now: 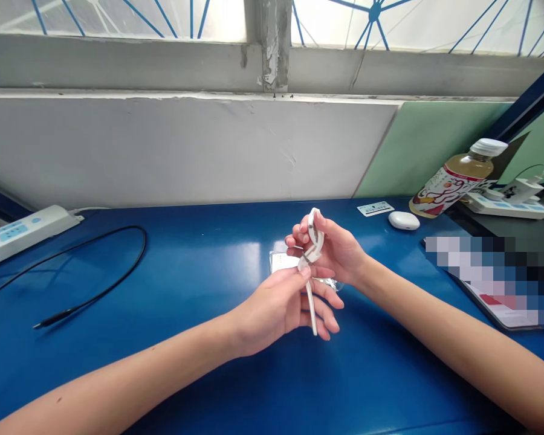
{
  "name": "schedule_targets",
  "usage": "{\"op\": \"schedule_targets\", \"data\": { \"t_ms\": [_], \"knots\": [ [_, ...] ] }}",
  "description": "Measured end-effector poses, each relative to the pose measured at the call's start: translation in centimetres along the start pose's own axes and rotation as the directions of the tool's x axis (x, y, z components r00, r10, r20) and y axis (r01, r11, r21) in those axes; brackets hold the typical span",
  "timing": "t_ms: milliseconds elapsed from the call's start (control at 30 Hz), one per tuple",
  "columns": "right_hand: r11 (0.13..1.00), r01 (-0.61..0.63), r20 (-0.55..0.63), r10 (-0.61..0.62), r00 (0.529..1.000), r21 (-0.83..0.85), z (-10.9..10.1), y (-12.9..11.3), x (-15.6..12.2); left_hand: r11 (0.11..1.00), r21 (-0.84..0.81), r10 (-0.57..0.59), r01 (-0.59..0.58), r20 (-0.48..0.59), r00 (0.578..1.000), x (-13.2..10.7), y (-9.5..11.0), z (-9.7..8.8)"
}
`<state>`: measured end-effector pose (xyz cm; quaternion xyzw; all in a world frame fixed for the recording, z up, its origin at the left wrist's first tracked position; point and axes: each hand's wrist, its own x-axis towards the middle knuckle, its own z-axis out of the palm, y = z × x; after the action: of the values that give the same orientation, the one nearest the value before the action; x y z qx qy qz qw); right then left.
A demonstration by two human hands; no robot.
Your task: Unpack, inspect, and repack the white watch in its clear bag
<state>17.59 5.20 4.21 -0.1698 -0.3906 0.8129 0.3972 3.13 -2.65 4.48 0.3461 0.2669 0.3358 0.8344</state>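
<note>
Between my two hands is a white looped strap [316,244] with a long thin tail; its exact kind I cannot make out. My left hand [281,305] pinches its lower part between thumb and forefinger, and the tail hangs down past the other, loosely spread fingers. Around the upper loop, the thumb and fingers of my right hand [338,248] are closed. A clear plastic packet with a white label [281,261] lies on the table behind the hands, partly hidden by them.
The blue table [199,254] carries a black cable [113,293] and a white power strip [31,229] at left. To the right are a white earbud case [404,220], a small card [375,209], a drink bottle [453,181], a second power strip [510,206] and a phone [510,317].
</note>
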Motion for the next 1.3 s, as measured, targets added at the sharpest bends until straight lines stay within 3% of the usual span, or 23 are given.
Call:
{"op": "schedule_targets", "data": {
  "t_ms": [200, 500, 633, 800, 967, 1067, 1167, 1300],
  "knots": [
    [0.994, -0.106, 0.177, 0.098, 0.979, 0.037, 0.7, -0.7, -0.3, 1.0, -0.01, -0.018, 0.018, 0.006, 1.0, 0.1, -0.1, -0.5],
    [0.97, 0.031, -0.119, -0.002, 0.993, 0.24, -0.3, -2.0, 0.5, 0.999, -0.051, 0.012, -0.011, 0.023, 1.0, -0.1, -0.1, -0.8],
    [0.963, 0.064, -0.149, -0.025, 0.989, 0.26, -0.4, -2.5, 0.5, 0.999, -0.035, 0.036, -0.036, 0.009, 0.999, -0.2, 0.2, -0.6],
    [0.985, 0.06, -0.176, -0.031, 0.984, 0.16, -0.3, -2.7, 0.2, 0.998, 0.026, 0.063, -0.062, -0.05, 0.997, -0.2, 0.4, -0.7],
    [0.998, 0.039, -0.177, -0.029, 0.984, 0.055, 0.0, -2.7, -0.1, 0.999, -0.022, 0.043, -0.043, -0.013, 0.999, -0.1, 0.3, -0.9],
    [0.991, 0.128, -0.213, -0.118, 0.97, 0.034, 0.2, -2.9, 0.0, 0.991, -0.115, 0.068, -0.069, -0.011, 0.998, -0.1, 0.4, -1.0],
    [0.97, 0.241, -0.287, -0.22, 0.932, 0.041, 0.3, -3.2, 0.2, 0.979, -0.158, 0.119, -0.132, -0.09, 0.989, -0.2, 0.7, -1.0],
    [0.968, 0.248, -0.3, -0.23, 0.926, 0.023, 0.4, -3.2, 0.3, 0.975, -0.194, 0.087, -0.111, -0.128, 0.988, -0.1, 1.2, -0.8]
  ]
}}
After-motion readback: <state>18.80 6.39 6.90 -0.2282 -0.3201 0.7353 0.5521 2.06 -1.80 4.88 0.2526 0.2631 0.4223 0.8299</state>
